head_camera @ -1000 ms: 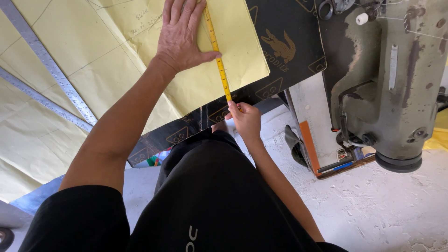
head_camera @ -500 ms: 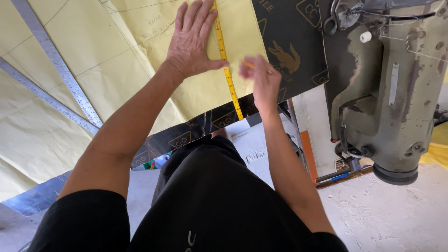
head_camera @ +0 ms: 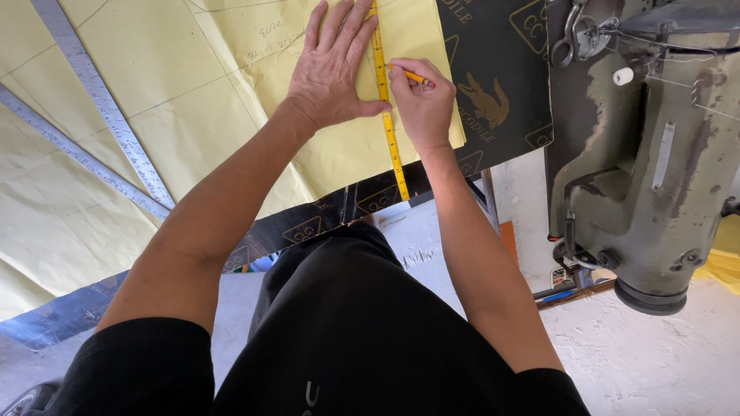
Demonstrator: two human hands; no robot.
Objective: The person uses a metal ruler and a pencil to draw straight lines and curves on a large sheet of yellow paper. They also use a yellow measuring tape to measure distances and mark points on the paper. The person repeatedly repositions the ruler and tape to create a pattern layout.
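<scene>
**Q:** Pencil (head_camera: 412, 75), where does it sit?

**A:** Pinched in the curled fingers of the right hand (head_camera: 420, 104), tip pointing left at the edge of the yellow measuring tape (head_camera: 388, 115), which runs between the two hands.

**Q:** And the other hand?

**A:** Left hand (head_camera: 333, 69) lies flat, fingers spread wide, palm down on the yellow pattern paper (head_camera: 231, 85), just left of the tape; its thumb touches the tape's edge.

**Q:** What surrounds the hands?

**A:** Beneath the paper, right of the right hand, a black mat (head_camera: 501, 92) shows. Well to the left of the left hand lie two metal rulers (head_camera: 100, 100), angled across the paper. Far right of the right hand stands a worn green sewing machine (head_camera: 647, 169).
</scene>
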